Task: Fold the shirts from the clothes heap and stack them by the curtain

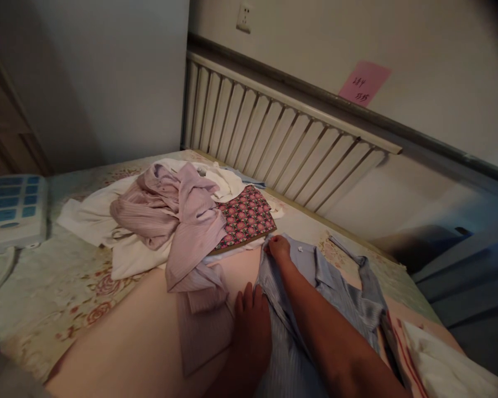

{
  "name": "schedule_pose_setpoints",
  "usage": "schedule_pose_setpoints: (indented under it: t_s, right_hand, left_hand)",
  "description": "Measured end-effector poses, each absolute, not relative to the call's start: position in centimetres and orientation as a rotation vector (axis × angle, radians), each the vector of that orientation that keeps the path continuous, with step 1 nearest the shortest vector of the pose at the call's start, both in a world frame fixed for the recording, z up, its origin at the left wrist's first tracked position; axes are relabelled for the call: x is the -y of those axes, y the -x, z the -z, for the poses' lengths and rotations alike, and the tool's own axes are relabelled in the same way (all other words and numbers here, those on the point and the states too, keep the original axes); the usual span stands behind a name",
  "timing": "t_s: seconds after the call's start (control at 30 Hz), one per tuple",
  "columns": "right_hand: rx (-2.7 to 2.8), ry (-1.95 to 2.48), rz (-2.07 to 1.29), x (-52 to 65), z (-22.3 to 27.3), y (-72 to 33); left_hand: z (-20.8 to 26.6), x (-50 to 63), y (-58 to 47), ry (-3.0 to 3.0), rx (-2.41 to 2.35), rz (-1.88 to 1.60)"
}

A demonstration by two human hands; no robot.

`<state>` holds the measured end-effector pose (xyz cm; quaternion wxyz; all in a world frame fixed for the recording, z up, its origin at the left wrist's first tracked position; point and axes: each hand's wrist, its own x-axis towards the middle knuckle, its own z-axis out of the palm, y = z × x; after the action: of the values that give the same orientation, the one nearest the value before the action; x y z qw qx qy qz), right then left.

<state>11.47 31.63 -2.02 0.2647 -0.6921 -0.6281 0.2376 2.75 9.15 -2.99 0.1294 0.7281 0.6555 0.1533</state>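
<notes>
A blue-grey striped shirt (334, 284) with a collar lies spread out on the bed in front of me. My right hand (279, 249) is closed, pinching the shirt's upper left edge. Just nearer to me, my left hand (252, 318) rests palm down with its fingers stretched out, at the shirt's left side. A mauve ribbed garment (199, 232) lies crumpled to the left, and its lower end reaches down beside my left hand. Beyond my right hand is a folded dark cloth with a pink flower pattern (249, 215).
White garments (136, 257) lie under the mauve one. A white device with blue buttons (14, 210) sits at the far left of the floral bed cover (102, 287). A radiator (269, 127) runs along the wall behind. White fabric (444, 359) lies at the lower right.
</notes>
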Motion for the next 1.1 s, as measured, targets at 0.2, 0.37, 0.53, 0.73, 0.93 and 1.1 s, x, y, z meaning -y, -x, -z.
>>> schedule_pose_setpoints:
  t_s: [0.2,0.37,0.53,0.73,0.93,1.1]
  right_hand:
    - [1.596,1.880,-0.631,-31.3,2.1,-11.1]
    - [1.540,1.811,-0.650,-30.8,1.9,-11.6]
    - [1.483,1.725,-0.679,-27.7,0.6,-14.2]
    - [1.430,1.662,-0.717,-18.0,-0.4,-21.1]
    - [1.315,1.777,-0.546,-5.3,-0.7,-29.1]
    - [1.401,1.971,-0.299,4.2,-0.7,-32.0]
  left_hand:
    - [3.4,-9.2,-3.0,-2.126,-1.933,-0.471]
    - [3.5,-9.3,-2.9,-2.114,-1.923,-0.497]
    - [3.1,-9.2,-2.7,-2.113,-1.903,-0.527]
    - [2.7,-8.9,-2.2,-2.157,-1.853,-0.568]
    - [2.5,-8.7,-2.0,-2.213,-1.861,-0.577]
    - [3.2,-8.8,-2.1,-2.330,-1.877,-0.683]
